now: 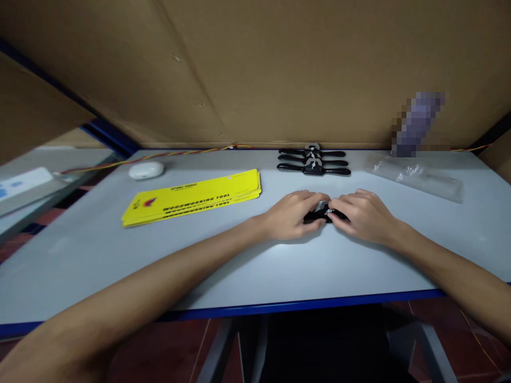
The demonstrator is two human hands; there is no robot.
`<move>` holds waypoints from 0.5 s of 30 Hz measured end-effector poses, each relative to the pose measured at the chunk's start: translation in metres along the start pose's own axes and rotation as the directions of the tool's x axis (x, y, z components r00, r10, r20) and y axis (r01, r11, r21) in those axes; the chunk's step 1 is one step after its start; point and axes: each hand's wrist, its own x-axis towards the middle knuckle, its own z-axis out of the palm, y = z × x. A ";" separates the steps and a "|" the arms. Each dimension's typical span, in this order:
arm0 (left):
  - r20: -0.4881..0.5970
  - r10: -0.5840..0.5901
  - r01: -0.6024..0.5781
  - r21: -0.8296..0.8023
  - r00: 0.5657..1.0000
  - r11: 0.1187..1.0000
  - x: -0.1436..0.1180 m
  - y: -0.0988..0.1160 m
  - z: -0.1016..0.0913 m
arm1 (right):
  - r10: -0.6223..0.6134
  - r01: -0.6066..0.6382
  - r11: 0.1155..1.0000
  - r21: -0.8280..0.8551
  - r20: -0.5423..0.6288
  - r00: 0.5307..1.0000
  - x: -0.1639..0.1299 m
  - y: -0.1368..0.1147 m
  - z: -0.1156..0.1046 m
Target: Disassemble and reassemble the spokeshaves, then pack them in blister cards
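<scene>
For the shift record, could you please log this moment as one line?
left hand and right hand: both gripping black tool on table | behind: three black tools | left: yellow cards

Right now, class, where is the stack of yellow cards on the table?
In the head view, the yellow cards lie flat on the table's left half, just right of the white oval case, left of both hands.

dim overhead light | soft shadows | wide-angle edge stretch | mild blur
</scene>
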 end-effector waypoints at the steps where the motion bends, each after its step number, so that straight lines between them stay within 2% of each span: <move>1: 0.002 -0.003 0.003 0.001 1.000 1.000 0.000 0.000 0.000 | -0.007 0.007 1.000 -0.016 -0.005 1.000 0.000 0.000 0.000; 4: 0.001 -0.003 0.003 -0.004 1.000 1.000 0.000 -0.001 0.000 | -0.019 0.019 1.000 -0.025 -0.008 1.000 0.000 -0.001 0.001; 10: -0.007 -0.007 0.007 0.000 1.000 1.000 -0.001 -0.001 0.003 | -0.075 0.075 0.989 0.124 -0.010 0.997 -0.001 -0.001 -0.001; 15: 0.008 -0.009 0.008 0.004 1.000 1.000 0.000 0.000 0.001 | -0.088 0.093 0.981 0.170 -0.033 0.996 0.000 -0.001 -0.005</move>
